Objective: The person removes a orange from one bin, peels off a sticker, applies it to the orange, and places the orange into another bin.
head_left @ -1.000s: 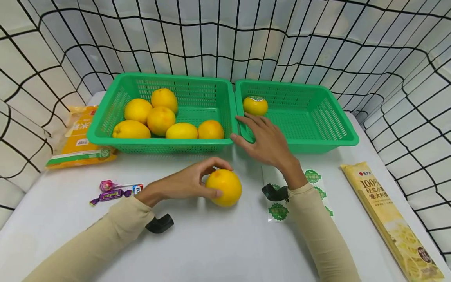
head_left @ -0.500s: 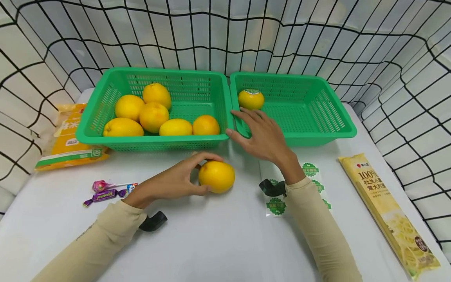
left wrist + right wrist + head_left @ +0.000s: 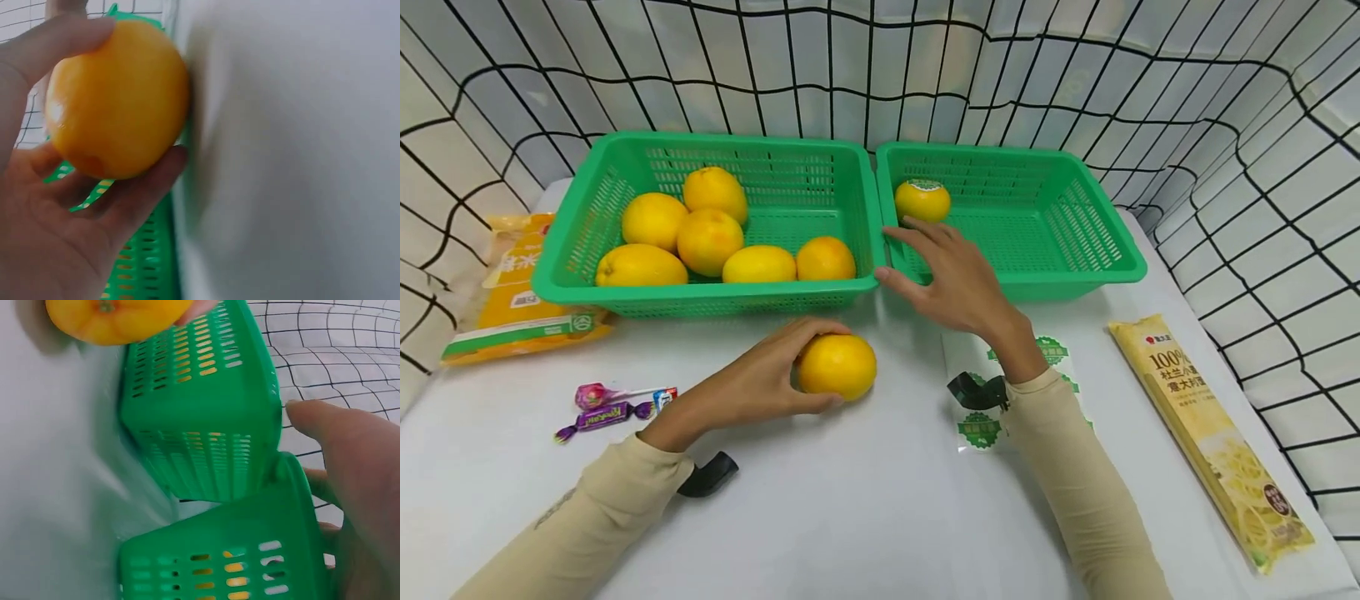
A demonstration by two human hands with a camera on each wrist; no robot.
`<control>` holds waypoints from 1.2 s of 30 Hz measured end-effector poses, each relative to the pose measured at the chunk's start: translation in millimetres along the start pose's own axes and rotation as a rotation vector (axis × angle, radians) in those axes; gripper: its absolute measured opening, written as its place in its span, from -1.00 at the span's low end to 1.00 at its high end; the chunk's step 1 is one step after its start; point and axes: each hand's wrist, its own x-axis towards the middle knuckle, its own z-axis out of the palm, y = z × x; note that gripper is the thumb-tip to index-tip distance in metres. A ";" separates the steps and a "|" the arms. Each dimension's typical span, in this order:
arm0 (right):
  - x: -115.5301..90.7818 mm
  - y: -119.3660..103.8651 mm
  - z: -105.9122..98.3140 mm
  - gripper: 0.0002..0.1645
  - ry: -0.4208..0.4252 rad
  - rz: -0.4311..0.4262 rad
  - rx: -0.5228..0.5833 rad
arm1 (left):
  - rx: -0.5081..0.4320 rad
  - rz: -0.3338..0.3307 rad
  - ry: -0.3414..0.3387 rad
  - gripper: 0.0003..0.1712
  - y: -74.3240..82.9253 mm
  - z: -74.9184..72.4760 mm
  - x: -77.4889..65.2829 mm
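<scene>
Fruit (image 3: pixel 838 367) in the left grip (image 3: pixel 763 375), just in front of the left basket (image 3: pixel 737 142), with a slip the main worry.
The left grip is clamped on it, thumb and fingers round one side, low over the bench (image 3: pixel 850 517); whether it touches down, I cannot tell. Round and smooth, it could roll off rightward if squeezed unevenly. The right grip (image 3: pixel 951 279), fingers apart and holding nothing, hovers or rests at the right basket (image 3: pixel 1000 152); pressing there might shift it. The right sleeve (image 3: pixel 1075 475), crossing the sticker sheet (image 3: pixel 977 431), could drag it.
</scene>
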 end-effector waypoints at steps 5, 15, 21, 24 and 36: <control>-0.5 2.2 -10.2 -0.30 0.026 -0.018 0.058 | -0.028 0.031 0.046 -0.14 -1.3 5.7 0.6; -41.0 6.0 -28.7 -0.56 0.267 -0.174 -0.032 | -0.016 0.006 0.055 -0.10 0.3 4.0 -1.0; -84.5 28.8 -25.1 -0.74 0.103 -0.219 0.099 | 0.012 0.023 0.072 -0.10 -2.3 1.3 -4.5; -99.3 45.2 -17.5 -0.66 -0.157 -0.072 0.206 | 0.013 0.036 0.078 -0.12 -3.1 4.8 -4.7; -113.2 64.0 -0.1 -0.62 -0.459 0.114 0.267 | -0.026 0.024 0.095 -0.10 -2.9 11.1 -6.7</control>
